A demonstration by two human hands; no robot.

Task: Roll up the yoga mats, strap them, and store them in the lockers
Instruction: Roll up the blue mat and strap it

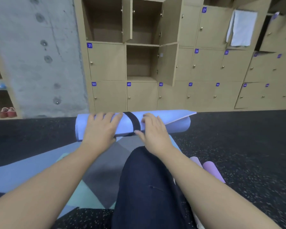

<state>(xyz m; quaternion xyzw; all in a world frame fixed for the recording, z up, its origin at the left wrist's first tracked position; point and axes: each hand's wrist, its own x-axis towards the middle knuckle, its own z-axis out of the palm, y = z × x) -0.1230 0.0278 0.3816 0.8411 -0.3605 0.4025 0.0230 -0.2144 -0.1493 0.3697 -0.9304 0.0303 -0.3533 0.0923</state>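
Note:
A light blue rolled yoga mat lies crosswise on the dark floor in front of me, with a black strap wrapped around its middle. My left hand rests flat on the roll's left part, fingers spread. My right hand sits just right of the strap, fingers curled on the roll and thumb touching the strap's lower end. The roll's right end is looser, with a flap sticking out. Wooden lockers stand behind the mat, several with doors open.
Another mat with grey, teal and blue patches lies flat under my knee. Two rolled purple mats lie at my right. A white towel hangs on a locker door. A concrete pillar and a shoe shelf stand at the left.

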